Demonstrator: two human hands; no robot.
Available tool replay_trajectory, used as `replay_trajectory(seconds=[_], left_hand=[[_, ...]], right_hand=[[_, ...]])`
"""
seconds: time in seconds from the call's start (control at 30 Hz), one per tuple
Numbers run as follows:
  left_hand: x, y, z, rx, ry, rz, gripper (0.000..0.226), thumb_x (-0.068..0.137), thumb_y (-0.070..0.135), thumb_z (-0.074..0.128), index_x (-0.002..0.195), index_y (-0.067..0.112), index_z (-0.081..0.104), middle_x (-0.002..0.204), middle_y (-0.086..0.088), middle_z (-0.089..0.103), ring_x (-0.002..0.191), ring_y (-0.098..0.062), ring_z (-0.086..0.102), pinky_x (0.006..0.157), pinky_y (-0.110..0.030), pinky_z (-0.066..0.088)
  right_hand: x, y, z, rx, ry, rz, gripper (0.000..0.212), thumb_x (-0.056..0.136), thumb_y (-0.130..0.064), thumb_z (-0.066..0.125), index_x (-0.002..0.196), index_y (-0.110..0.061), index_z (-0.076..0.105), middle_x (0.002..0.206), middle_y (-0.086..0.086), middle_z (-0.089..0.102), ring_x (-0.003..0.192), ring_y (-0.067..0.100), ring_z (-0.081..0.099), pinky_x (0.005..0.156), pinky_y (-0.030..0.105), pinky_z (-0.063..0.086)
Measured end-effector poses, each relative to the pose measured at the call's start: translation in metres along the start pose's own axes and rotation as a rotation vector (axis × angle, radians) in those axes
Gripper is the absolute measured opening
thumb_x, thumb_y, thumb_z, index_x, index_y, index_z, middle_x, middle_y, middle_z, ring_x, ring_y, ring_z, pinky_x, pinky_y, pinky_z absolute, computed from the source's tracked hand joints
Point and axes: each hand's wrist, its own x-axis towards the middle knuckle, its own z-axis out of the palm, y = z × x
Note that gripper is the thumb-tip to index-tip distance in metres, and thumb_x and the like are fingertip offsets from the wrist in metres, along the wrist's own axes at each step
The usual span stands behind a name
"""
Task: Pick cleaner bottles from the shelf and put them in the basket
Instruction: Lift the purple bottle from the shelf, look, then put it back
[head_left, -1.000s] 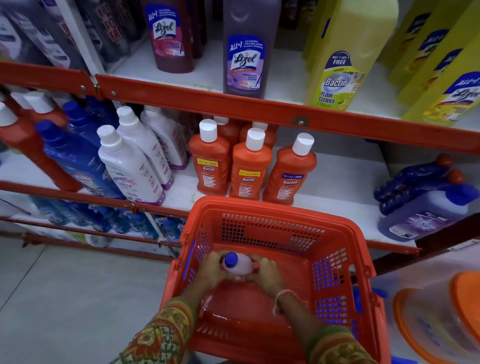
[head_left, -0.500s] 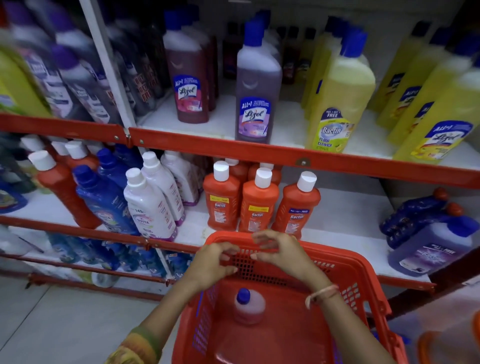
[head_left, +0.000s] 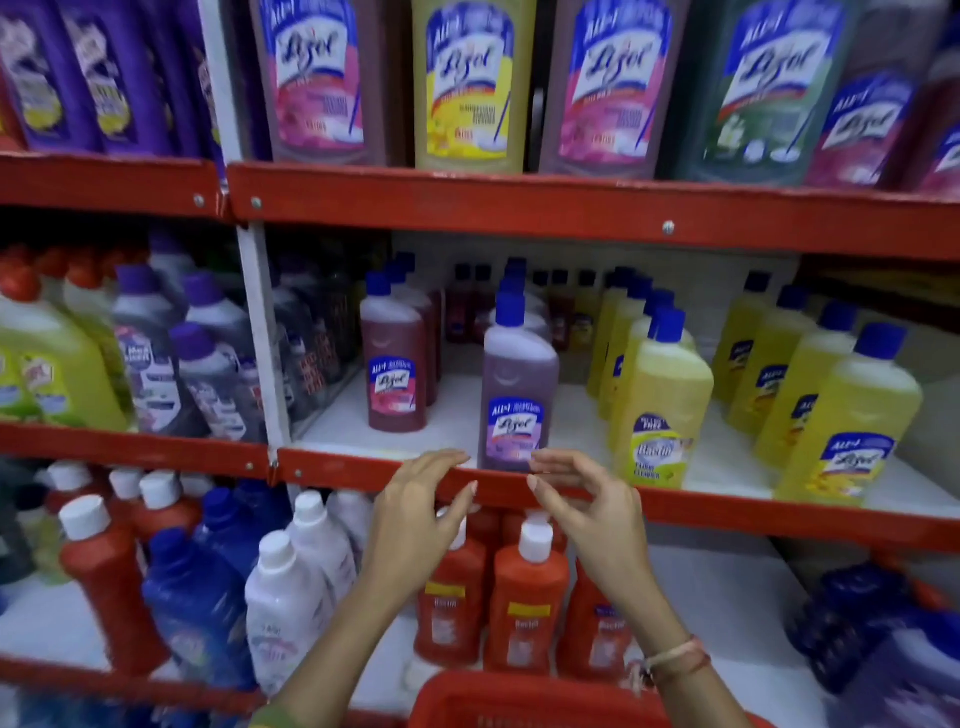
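Observation:
A purple Lizol cleaner bottle (head_left: 517, 384) with a blue cap stands at the front edge of the middle shelf (head_left: 727, 506). My left hand (head_left: 421, 512) and my right hand (head_left: 587, 506) are raised just below it, one on each side of its base, fingers apart and holding nothing. My right fingertips nearly touch the label. Only the far rim of the red basket (head_left: 524, 699) shows, at the bottom edge, below my forearms. What lies inside it is hidden.
A dark red Lizol bottle (head_left: 395, 358) stands left of the purple one, and yellow bottles (head_left: 660, 410) crowd its right. Orange bottles (head_left: 524, 597) with white caps stand on the lower shelf behind my hands. Large bottles fill the top shelf (head_left: 519, 202).
My hands let go of a bottle in the basket and rose from it to the middle shelf. The view tilted up, so the basket dropped to the bottom edge.

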Motion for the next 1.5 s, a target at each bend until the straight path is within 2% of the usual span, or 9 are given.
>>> replay_trajectory(seconds=[0.13, 0.27, 0.33, 0.47, 0.6, 0.8, 1.03, 1.27, 1.5], left_hand=[[0.017, -0.010, 0.007, 0.044, 0.009, 0.009, 0.031, 0.085, 0.023, 0.067, 0.115, 0.018, 0.064, 0.120, 0.000, 0.066, 0.114, -0.017, 0.057, 0.097, -0.032, 0.045], [0.029, -0.026, 0.016, 0.170, -0.094, -0.026, 0.032, 0.094, 0.032, 0.053, 0.123, 0.021, 0.058, 0.132, 0.001, 0.059, 0.125, -0.016, 0.049, 0.112, -0.040, 0.031], [0.032, -0.036, 0.020, 0.230, -0.179, -0.065, 0.034, 0.098, 0.038, 0.041, 0.128, 0.028, 0.053, 0.137, 0.009, 0.054, 0.130, -0.009, 0.042, 0.115, -0.040, 0.020], [0.036, -0.048, 0.028, 0.269, -0.251, -0.092, 0.034, 0.099, 0.041, 0.034, 0.124, 0.031, 0.054, 0.132, 0.013, 0.058, 0.125, -0.008, 0.046, 0.116, -0.041, 0.018], [0.036, -0.058, 0.035, 0.346, -0.315, -0.119, 0.040, 0.099, 0.047, 0.027, 0.126, 0.031, 0.051, 0.134, 0.012, 0.056, 0.127, -0.006, 0.043, 0.118, -0.043, 0.008], [0.032, -0.066, 0.038, 0.359, -0.309, -0.072, 0.039, 0.099, 0.047, 0.025, 0.128, 0.035, 0.048, 0.137, 0.016, 0.051, 0.130, -0.004, 0.038, 0.118, -0.043, 0.002], [0.030, -0.070, 0.040, 0.323, -0.265, -0.066, 0.039, 0.099, 0.047, 0.028, 0.128, 0.035, 0.051, 0.136, 0.015, 0.055, 0.130, -0.005, 0.040, 0.118, -0.042, 0.000], [0.028, -0.071, 0.044, 0.314, -0.235, -0.064, 0.038, 0.098, 0.046, 0.031, 0.127, 0.035, 0.053, 0.137, 0.012, 0.054, 0.130, -0.006, 0.041, 0.118, -0.042, 0.002], [0.024, -0.065, 0.044, 0.301, -0.204, -0.082, 0.040, 0.099, 0.044, 0.032, 0.133, 0.032, 0.047, 0.141, 0.009, 0.051, 0.134, -0.010, 0.038, 0.118, -0.044, 0.002]], right_hand=[[0.014, -0.003, 0.004, 0.004, 0.183, -0.032, 0.028, 0.082, -0.005, 0.076, 0.105, -0.019, 0.069, 0.100, -0.007, 0.073, 0.090, -0.008, 0.067, 0.067, 0.004, 0.052], [0.040, -0.002, 0.009, -0.023, 0.168, 0.040, 0.056, 0.078, -0.015, 0.081, 0.127, -0.018, 0.054, 0.120, -0.006, 0.061, 0.109, 0.006, 0.059, 0.091, 0.027, 0.053], [0.056, 0.002, 0.012, -0.029, 0.072, 0.098, 0.070, 0.076, -0.019, 0.083, 0.134, -0.016, 0.046, 0.124, -0.007, 0.057, 0.112, 0.008, 0.056, 0.094, 0.029, 0.050], [0.082, 0.013, 0.023, 0.207, -0.083, 0.320, 0.064, 0.071, -0.024, 0.083, 0.125, -0.006, 0.054, 0.102, -0.004, 0.071, 0.082, 0.004, 0.072, 0.064, 0.014, 0.057], [0.090, 0.027, 0.032, 0.237, -0.121, 0.384, 0.069, 0.054, -0.042, 0.084, 0.111, -0.012, 0.062, 0.096, 0.001, 0.075, 0.077, 0.010, 0.075, 0.057, 0.017, 0.057], [0.085, 0.037, 0.043, 0.274, 0.012, 0.277, 0.076, 0.047, -0.049, 0.087, 0.112, -0.019, 0.061, 0.098, -0.001, 0.075, 0.079, 0.009, 0.075, 0.058, 0.018, 0.058], [0.069, 0.005, 0.033, 0.248, 0.119, 0.025, 0.052, 0.058, -0.037, 0.088, 0.104, -0.032, 0.064, 0.092, -0.003, 0.077, 0.083, 0.011, 0.074, 0.064, 0.019, 0.059], [0.028, -0.058, 0.016, 0.089, 0.356, -0.155, 0.047, 0.064, -0.065, 0.078, 0.100, -0.041, 0.062, 0.092, -0.011, 0.075, 0.085, 0.010, 0.073, 0.064, 0.026, 0.062], [-0.007, -0.096, 0.010, -0.266, 0.684, -0.349, 0.054, 0.069, -0.048, 0.078, 0.106, -0.011, 0.063, 0.086, -0.005, 0.066, 0.070, 0.012, 0.063, 0.057, 0.009, 0.049]])
